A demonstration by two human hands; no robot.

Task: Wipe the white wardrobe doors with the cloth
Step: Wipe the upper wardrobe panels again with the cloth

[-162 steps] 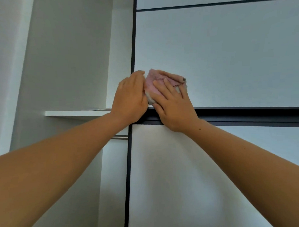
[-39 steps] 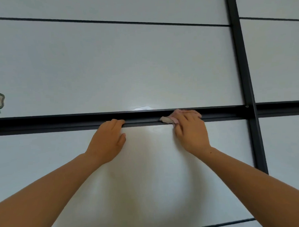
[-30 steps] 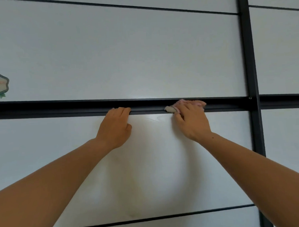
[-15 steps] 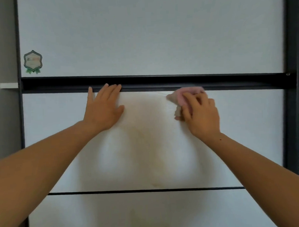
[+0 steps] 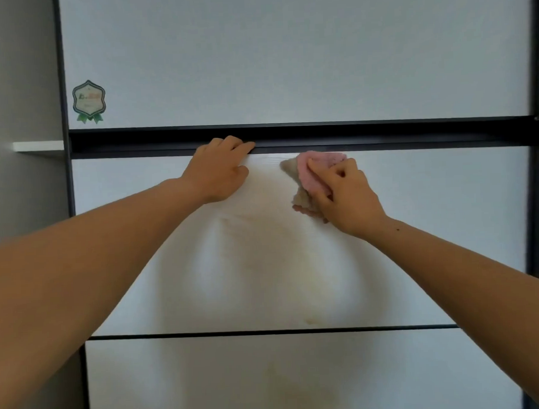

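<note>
Pink cloth gripped in right hand, mid-wipe on wardrobe door, left hand hooking dark rail; next, probably sweep downward.

On my feed, the wardrobe door shows smooth white panels with a soft sheen and a faint grain. The cloth is fluffy pink pile, with a beige part beside it. The black rail looks matt and the sticker slightly glossy.
</note>
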